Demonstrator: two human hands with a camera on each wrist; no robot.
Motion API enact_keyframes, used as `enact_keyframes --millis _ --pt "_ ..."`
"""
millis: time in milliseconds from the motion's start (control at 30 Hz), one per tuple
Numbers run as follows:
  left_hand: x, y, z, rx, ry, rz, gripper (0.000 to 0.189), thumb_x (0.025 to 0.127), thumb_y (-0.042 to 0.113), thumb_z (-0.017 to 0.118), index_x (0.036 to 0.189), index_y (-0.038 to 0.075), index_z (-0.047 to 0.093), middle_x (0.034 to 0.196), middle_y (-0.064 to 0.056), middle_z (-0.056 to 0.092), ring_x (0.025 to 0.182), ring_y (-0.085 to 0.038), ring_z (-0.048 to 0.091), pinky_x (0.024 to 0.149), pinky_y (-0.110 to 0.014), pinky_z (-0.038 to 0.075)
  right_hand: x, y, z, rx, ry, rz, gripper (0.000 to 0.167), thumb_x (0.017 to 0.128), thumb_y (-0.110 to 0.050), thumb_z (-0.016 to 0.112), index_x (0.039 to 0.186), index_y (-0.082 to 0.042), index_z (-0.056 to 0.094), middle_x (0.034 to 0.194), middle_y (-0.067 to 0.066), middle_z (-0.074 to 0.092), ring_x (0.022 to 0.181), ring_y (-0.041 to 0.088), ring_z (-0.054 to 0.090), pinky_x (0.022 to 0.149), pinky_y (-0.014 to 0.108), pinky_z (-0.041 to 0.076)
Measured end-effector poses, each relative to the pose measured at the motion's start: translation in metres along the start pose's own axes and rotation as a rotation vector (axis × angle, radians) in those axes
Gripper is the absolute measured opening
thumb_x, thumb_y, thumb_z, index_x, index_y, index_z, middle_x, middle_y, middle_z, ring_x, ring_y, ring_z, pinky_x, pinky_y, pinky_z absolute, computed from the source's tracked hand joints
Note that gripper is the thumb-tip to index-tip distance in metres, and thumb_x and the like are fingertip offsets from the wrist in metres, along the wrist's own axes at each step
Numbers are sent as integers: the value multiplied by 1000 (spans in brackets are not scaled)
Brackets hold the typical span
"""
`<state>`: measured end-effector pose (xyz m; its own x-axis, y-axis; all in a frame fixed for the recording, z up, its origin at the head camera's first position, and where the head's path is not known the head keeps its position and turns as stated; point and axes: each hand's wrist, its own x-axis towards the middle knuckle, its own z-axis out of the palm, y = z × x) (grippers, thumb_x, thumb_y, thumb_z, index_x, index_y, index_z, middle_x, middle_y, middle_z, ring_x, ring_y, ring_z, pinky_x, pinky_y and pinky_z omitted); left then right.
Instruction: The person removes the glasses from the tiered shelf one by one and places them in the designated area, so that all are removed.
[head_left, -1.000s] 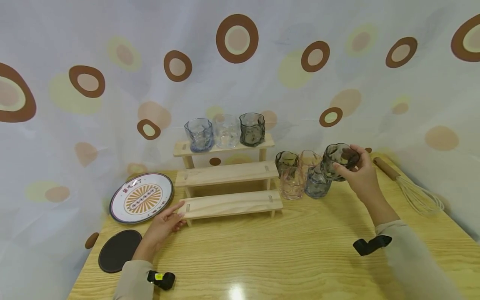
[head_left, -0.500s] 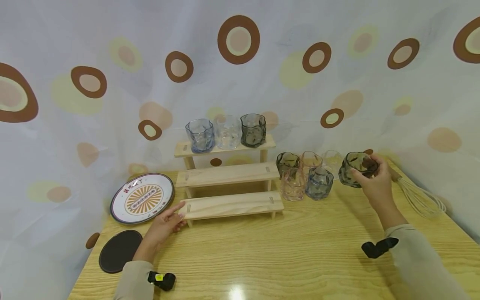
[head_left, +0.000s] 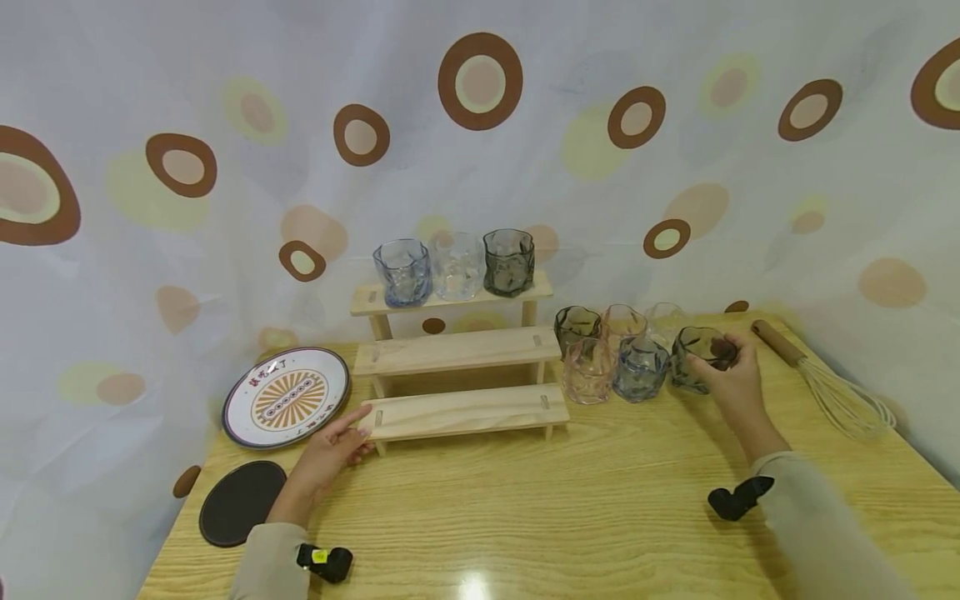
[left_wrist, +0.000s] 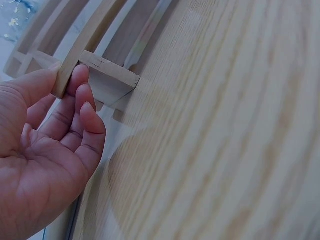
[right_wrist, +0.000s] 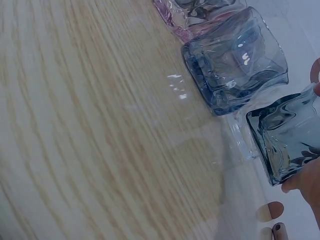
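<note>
My left hand (head_left: 327, 457) pinches the left end of the lowest step of a three-step wooden display rack (head_left: 465, 411), thumb above and fingers curled beneath, as the left wrist view shows. On the right, my right hand (head_left: 735, 387) grips a smoky grey drinking glass (head_left: 693, 367) by its side, upright at table level. A blue glass (head_left: 640, 372) stands just left of it, and a pink glass (head_left: 587, 375) beyond that. Behind them are a dark glass (head_left: 576, 327), another pink glass (head_left: 624, 321) and a clear glass (head_left: 666, 317).
The rack's top step carries a blue glass (head_left: 405, 275), a clear glass (head_left: 459, 268) and a dark grey glass (head_left: 510, 265). At left lie a patterned plate (head_left: 285, 398) and a black round mat (head_left: 242, 503). A whisk (head_left: 832, 379) lies at the right edge, by the curtain (head_left: 570, 200).
My right hand has carried the smoky glass rightward, then lowered it to the table beside the blue one, uncovering the clear glass behind. My left hand keeps its hold on the rack.
</note>
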<state>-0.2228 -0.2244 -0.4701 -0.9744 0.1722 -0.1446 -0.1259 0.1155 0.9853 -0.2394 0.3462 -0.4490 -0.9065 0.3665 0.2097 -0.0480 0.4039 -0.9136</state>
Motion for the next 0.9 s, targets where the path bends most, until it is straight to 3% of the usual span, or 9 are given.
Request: enact_keyframes --millis 367,600,733,900 --pt "0 0 1 9 4 -16 51 96 15 56 145 9 40 83 4 65 79 -7 61 67 -22 46 -1 9 9 -6 -23 18 76 91 -30 62 142 5 16 118 3 36 113 29 34 77 13 34" --pt "0 -1 1 8 0 -13 51 97 14 55 145 8 39 83 4 65 78 -6 61 67 -21 45 -1 14 12 -16 -17 23 76 92 -29 61 142 6 16 124 14 35 115 31 33 75 12 35" --pt "-1 0 0 11 -3 -17 51 97 15 55 145 10 39 83 4 65 79 -7 60 67 -22 45 -3 13 13 -18 -16 34 76 92 -30 61 143 5 16 124 12 35 117 33 33 75 12 35" --pt "-1 1 -1 15 -1 -19 51 97 15 54 146 11 39 83 4 65 79 -7 60 67 -22 46 -2 11 14 -17 -29 72 78 93 -32 59 145 3 13 130 14 32 123 35 31 91 27 35"
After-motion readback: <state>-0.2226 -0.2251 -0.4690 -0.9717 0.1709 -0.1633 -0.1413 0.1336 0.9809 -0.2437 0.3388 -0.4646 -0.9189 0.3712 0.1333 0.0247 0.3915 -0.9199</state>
